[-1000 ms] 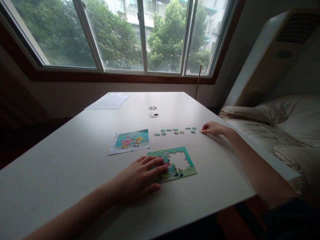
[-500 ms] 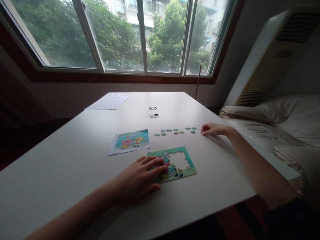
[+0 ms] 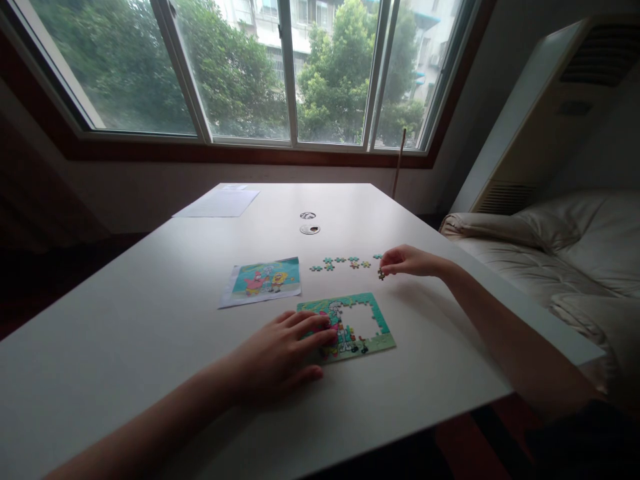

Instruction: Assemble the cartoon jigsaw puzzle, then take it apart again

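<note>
A partly filled jigsaw puzzle [image 3: 381,343] with a cartoon picture lies on the white table [image 3: 150,333]; a jagged gap shows the tabletop in its upper right. My left hand [image 3: 285,353] rests with fingers spread over the puzzle's left side. Between the thumb and fingertips of my right hand [image 3: 407,260] is a small jigsaw piece [image 3: 381,274], held just above the tabletop. Several loose pieces [image 3: 355,265] lie in loose rows behind the puzzle, and my right hand covers part of that group's right end.
Left of the loose pieces lies a printed cartoon picture [image 3: 267,279] on paper. White sheets [image 3: 217,203] are at the far left corner, and two round fittings [image 3: 310,229] sit mid-table. A padded light sofa [image 3: 540,233] stands along the right.
My right hand has moved left with the piece, which now shows below its fingertips. My left hand stays on the puzzle. The view has shifted slightly.
</note>
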Demonstrator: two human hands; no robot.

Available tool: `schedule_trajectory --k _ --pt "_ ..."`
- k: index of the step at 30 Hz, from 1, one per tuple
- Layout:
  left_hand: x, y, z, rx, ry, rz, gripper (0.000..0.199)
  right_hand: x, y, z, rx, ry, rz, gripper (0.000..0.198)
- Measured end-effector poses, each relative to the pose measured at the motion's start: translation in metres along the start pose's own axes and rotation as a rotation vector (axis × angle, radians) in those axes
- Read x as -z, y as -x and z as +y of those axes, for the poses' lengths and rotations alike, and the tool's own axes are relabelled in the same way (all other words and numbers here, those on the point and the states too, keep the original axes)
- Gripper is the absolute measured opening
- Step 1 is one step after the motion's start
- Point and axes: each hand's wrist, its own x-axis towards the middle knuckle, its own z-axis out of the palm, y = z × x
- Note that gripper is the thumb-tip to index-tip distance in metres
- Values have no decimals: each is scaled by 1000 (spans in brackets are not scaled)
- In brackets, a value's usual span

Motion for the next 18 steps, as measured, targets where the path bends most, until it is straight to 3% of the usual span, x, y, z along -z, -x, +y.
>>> schedule_trajectory --k 7,18 --pt "-2 0 -1 -6 11 13 47 -12 -11 9 -93 145 93 29" --pt "-2 0 -2 -8 3 24 47 -27 -17 3 -71 461 365 16"
